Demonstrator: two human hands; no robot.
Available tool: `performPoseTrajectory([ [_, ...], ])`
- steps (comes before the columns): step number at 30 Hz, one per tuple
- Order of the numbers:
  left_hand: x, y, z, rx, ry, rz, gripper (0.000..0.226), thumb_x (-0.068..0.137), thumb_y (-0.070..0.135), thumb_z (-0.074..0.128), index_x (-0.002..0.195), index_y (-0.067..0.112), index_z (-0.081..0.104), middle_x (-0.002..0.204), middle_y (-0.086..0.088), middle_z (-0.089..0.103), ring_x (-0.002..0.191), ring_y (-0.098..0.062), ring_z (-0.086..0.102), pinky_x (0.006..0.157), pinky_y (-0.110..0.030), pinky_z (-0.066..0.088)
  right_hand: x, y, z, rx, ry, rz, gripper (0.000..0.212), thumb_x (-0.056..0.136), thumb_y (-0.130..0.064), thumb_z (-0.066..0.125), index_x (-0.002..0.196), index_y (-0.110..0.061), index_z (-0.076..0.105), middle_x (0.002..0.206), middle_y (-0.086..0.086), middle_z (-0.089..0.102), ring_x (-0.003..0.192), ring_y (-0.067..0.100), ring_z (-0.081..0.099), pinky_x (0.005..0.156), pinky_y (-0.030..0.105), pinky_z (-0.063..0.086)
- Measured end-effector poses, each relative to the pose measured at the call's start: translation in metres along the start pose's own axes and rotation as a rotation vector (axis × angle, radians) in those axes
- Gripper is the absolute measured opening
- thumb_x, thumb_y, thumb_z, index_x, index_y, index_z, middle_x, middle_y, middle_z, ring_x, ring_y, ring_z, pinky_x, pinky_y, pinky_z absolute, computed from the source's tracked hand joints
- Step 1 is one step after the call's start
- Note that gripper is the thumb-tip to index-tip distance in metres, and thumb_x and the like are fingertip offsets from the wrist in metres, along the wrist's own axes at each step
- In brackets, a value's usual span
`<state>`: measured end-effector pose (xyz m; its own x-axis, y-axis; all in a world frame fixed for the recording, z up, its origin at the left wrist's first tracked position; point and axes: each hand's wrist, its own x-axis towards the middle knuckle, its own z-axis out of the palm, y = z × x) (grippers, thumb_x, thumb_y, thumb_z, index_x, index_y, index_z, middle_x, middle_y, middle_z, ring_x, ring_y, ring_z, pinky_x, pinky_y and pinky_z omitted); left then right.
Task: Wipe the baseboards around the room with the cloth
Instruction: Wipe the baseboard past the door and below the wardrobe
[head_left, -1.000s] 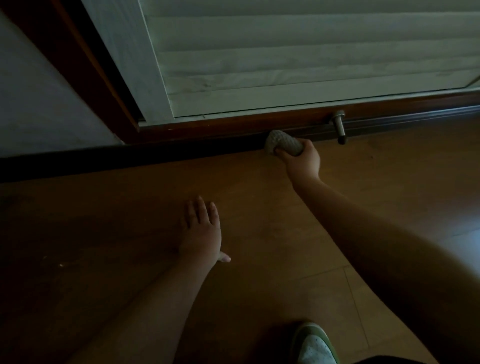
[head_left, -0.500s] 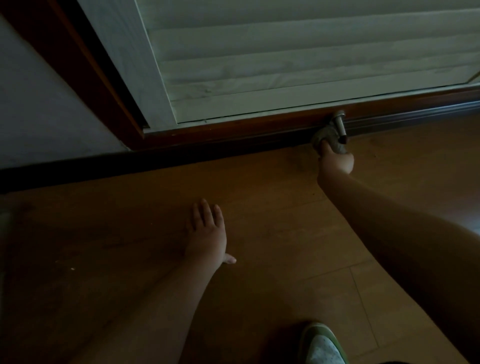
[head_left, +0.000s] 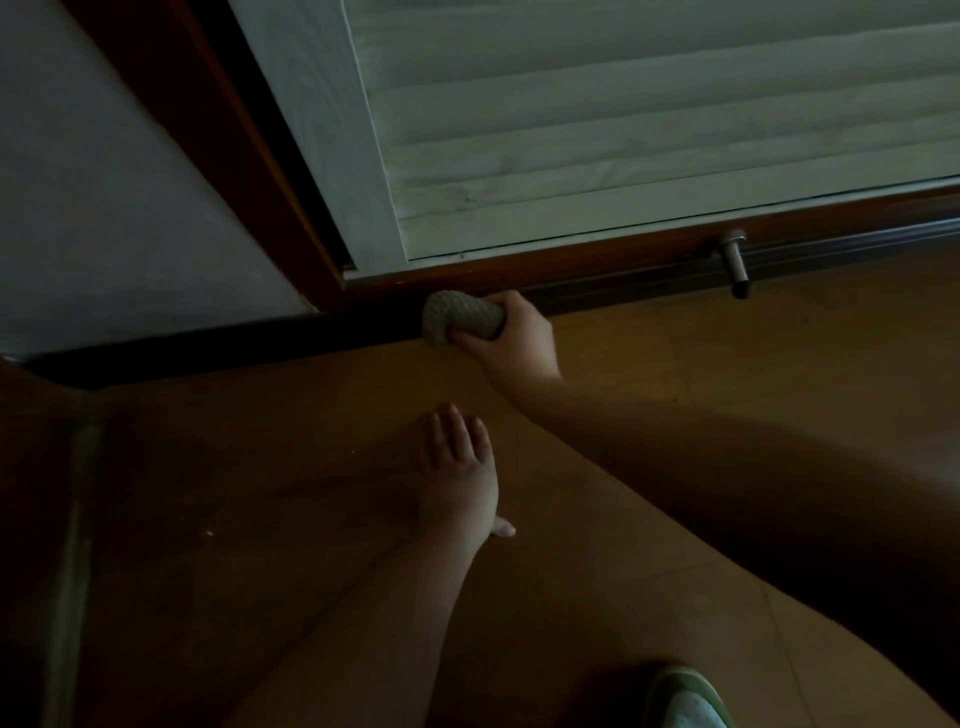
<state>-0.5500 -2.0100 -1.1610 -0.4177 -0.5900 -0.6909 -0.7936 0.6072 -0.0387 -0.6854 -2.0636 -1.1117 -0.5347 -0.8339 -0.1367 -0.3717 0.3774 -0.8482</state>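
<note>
a person's right hand (head_left: 514, 338) grips a bunched grey cloth (head_left: 460, 322), fingers curled round it, pressing it against the dark baseboard (head_left: 623, 293) below a pale slatted door (head_left: 623, 130). the left hand (head_left: 462, 478) rests flat, fingers straight, on the wooden floor (head_left: 727, 364).

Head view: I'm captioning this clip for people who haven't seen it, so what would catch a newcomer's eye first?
First, the right hand gripping a bunched grey cloth against the dark baseboard below the pale louvered door. Next, the left hand lying flat on the wooden floor nearer the camera. A metal door stop juts from the baseboard at right.
</note>
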Motion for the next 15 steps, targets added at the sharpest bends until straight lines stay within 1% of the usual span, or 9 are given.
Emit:
performPoseTrajectory([
  [1, 0.001, 0.0, 0.001, -0.002, 0.0, -0.006, 0.142, 0.071, 0.065, 0.076, 0.151, 0.007, -0.025, 0.155, -0.027, -0.033, 0.144, -0.05, -0.023, 0.118, -0.061, 0.0, 0.004, -0.002, 0.0, -0.001, -0.001, 0.004, 0.047, 0.078, -0.032, 0.08, 0.116, -0.016, 0.057, 0.106, -0.005, 0.059, 0.095, 0.005, 0.055, 0.077, 0.015, 0.047],
  [2, 0.001, 0.0, 0.002, -0.006, 0.002, -0.012, 0.142, 0.07, 0.066, 0.076, 0.15, 0.007, -0.026, 0.154, -0.027, -0.034, 0.144, -0.049, -0.023, 0.119, -0.061, 0.001, 0.007, -0.003, 0.0, 0.003, 0.002, 0.011, 0.046, 0.078, -0.031, 0.08, 0.115, -0.015, 0.057, 0.105, -0.005, 0.059, 0.096, 0.006, 0.056, 0.077, 0.016, 0.047],
  [6, 0.007, 0.0, 0.007, -0.003, 0.018, -0.008, 0.144, 0.068, 0.068, 0.075, 0.148, 0.008, -0.029, 0.152, -0.026, -0.037, 0.144, -0.049, -0.025, 0.118, -0.061, -0.001, 0.015, 0.005, -0.016, -0.002, 0.036, 0.029, 0.045, 0.078, -0.032, 0.08, 0.113, -0.017, 0.056, 0.1, -0.009, 0.057, 0.091, 0.004, 0.055, 0.067, 0.006, 0.039],
  [11, 0.008, -0.002, 0.007, -0.009, 0.022, 0.007, 0.145, 0.068, 0.068, 0.076, 0.149, 0.007, -0.028, 0.153, -0.026, -0.035, 0.144, -0.049, -0.024, 0.119, -0.06, 0.001, 0.016, 0.039, -0.075, -0.073, 0.172, 0.083, 0.046, 0.079, -0.031, 0.079, 0.116, -0.019, 0.055, 0.104, -0.012, 0.057, 0.096, 0.003, 0.055, 0.071, 0.006, 0.04],
  [12, 0.007, -0.003, 0.007, -0.015, 0.028, 0.01, 0.145, 0.067, 0.068, 0.076, 0.148, 0.008, -0.028, 0.153, -0.026, -0.036, 0.145, -0.048, -0.024, 0.119, -0.06, 0.001, 0.017, 0.046, -0.09, -0.091, 0.199, 0.096, 0.046, 0.078, -0.032, 0.079, 0.116, -0.02, 0.055, 0.105, -0.011, 0.057, 0.097, 0.003, 0.056, 0.073, 0.008, 0.042],
  [15, 0.007, -0.002, 0.007, -0.019, 0.037, 0.011, 0.145, 0.067, 0.068, 0.076, 0.148, 0.009, -0.029, 0.154, -0.025, -0.035, 0.145, -0.048, -0.023, 0.119, -0.061, 0.002, 0.02, 0.064, -0.129, -0.157, 0.292, 0.132, 0.047, 0.079, -0.031, 0.079, 0.117, -0.018, 0.055, 0.11, -0.006, 0.059, 0.102, 0.007, 0.056, 0.084, 0.021, 0.048],
])
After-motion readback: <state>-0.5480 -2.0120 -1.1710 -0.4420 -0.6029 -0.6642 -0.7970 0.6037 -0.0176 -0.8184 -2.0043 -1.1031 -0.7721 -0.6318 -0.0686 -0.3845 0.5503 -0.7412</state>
